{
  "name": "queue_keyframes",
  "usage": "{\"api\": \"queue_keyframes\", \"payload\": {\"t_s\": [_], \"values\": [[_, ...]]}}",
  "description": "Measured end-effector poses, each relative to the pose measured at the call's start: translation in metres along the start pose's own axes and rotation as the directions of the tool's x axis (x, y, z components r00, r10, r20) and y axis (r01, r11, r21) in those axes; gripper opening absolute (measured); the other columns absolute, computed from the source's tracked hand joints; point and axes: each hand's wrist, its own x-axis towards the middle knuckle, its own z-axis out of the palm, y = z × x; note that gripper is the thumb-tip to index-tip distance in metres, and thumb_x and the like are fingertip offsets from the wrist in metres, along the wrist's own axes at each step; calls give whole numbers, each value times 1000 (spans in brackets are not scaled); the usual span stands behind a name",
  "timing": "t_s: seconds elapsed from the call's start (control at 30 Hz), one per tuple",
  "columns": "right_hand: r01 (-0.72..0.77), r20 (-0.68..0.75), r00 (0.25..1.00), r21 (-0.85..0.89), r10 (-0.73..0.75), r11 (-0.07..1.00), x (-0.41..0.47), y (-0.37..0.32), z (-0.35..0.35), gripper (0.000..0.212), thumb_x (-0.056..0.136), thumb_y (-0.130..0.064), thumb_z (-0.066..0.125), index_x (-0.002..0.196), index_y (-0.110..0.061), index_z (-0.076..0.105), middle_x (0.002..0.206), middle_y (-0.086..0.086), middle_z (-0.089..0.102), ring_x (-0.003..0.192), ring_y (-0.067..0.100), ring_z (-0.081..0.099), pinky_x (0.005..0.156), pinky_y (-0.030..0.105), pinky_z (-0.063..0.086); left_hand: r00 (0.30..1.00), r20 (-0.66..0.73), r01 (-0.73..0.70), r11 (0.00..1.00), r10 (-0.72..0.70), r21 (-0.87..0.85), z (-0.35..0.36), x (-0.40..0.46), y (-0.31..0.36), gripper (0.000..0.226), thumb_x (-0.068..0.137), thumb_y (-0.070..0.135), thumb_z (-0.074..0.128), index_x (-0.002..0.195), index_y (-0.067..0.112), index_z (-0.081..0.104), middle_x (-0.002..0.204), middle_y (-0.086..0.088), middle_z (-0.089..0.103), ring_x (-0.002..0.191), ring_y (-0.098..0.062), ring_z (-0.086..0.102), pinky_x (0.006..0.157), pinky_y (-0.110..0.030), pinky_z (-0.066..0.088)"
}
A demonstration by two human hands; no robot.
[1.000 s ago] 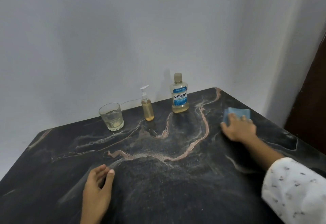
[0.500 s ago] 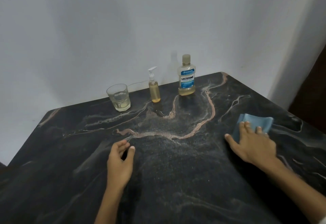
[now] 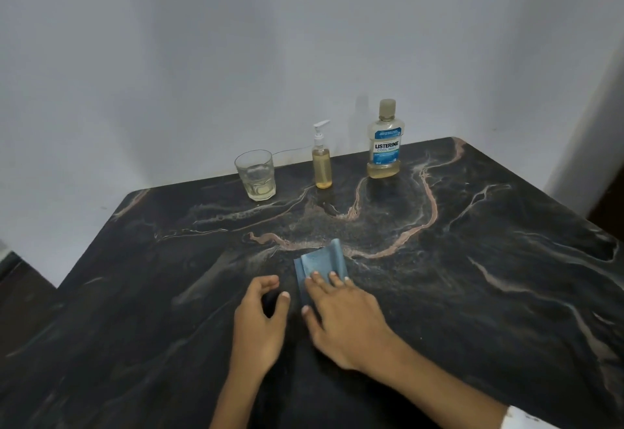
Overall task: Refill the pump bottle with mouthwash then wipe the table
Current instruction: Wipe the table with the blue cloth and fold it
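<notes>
A small pump bottle (image 3: pixel 322 165) with amber liquid and a white pump stands at the back of the dark marble table (image 3: pixel 472 276). To its right is the capped Listerine mouthwash bottle (image 3: pixel 384 148), with a little yellowish liquid at its bottom. My right hand (image 3: pixel 344 320) lies flat on a folded blue cloth (image 3: pixel 320 263) near the table's middle, fingers pressing it down. My left hand (image 3: pixel 260 320) rests on the table just left of the cloth, fingers loosely curled and holding nothing.
A clear glass (image 3: pixel 256 175) with some pale liquid stands left of the pump bottle. White walls (image 3: pixel 236 57) meet the table at the back and right. The table's left edge drops off to a dark floor (image 3: pixel 20 293).
My right hand has slid the blue cloth from the table's right side leftward to the middle, close to my left hand. The left hand has stayed near the front centre.
</notes>
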Motion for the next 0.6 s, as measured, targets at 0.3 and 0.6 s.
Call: {"api": "queue_keyframes", "payload": {"t_s": [0.3,0.6], "values": [[-245,-45,964,233,262,941,-2,43,-11,55,96,-41,45,143,-22,25,155,1,19,142,21,20,104,42,35,994,100,-52,991,40,122,18,-8,12,19,89,16,61,103,27,54,108,13,58,101,4,51,81,-8,37],[-196,-93,953,536,288,821,7,40,-1,15,85,-27,61,93,-27,48,114,-8,47,122,6,36,117,42,1,994,103,-62,988,47,144,24,-11,14,21,89,18,61,108,25,55,105,17,55,101,4,49,84,-9,37]]}}
